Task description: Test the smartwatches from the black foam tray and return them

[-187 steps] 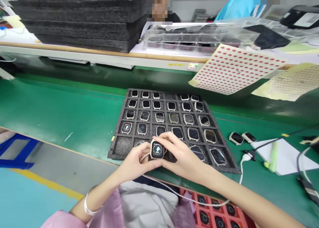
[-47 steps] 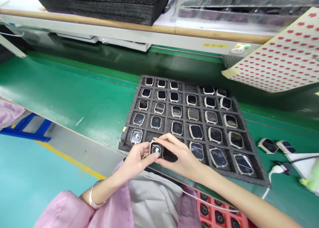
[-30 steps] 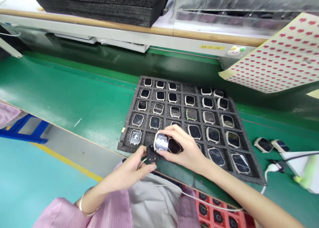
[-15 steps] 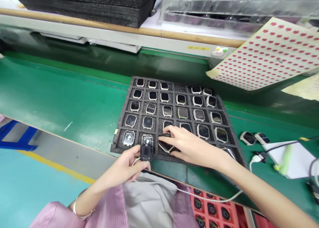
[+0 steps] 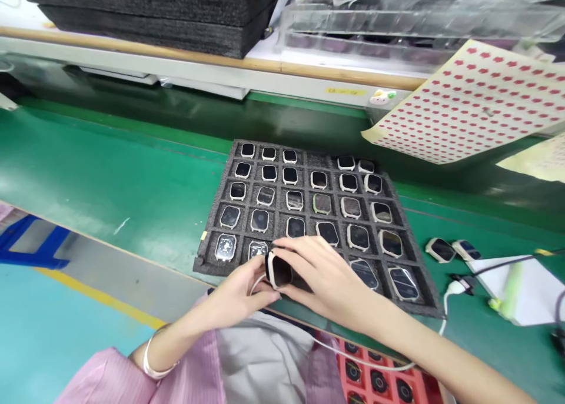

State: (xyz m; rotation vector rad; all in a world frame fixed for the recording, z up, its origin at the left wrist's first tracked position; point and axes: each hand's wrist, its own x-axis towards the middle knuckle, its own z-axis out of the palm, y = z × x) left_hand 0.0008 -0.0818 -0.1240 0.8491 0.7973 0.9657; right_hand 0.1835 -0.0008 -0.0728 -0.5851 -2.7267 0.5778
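Observation:
My right hand is closed on a smartwatch with a light case and dark screen, tilted on its edge over the near side of the foam tray. My left hand grips a black square charger on a white cable. The charger lies against the back of the watch, mostly hidden by it. Beneath both hands is the dark grey foam tray, with watches in rows of compartments. Two watches in its near left corner have lit screens, one fully visible and one partly covered.
Two more watches rest on the green bench right of the tray, beside a white pad with a green marker. A red tray of round dark parts is below the bench edge. Black foam blocks stand on the shelf.
My right hand has lifted the watch from its near-row compartment and moved it left against the charger. My left hand has shifted slightly right, and the charger is now turned on edge.

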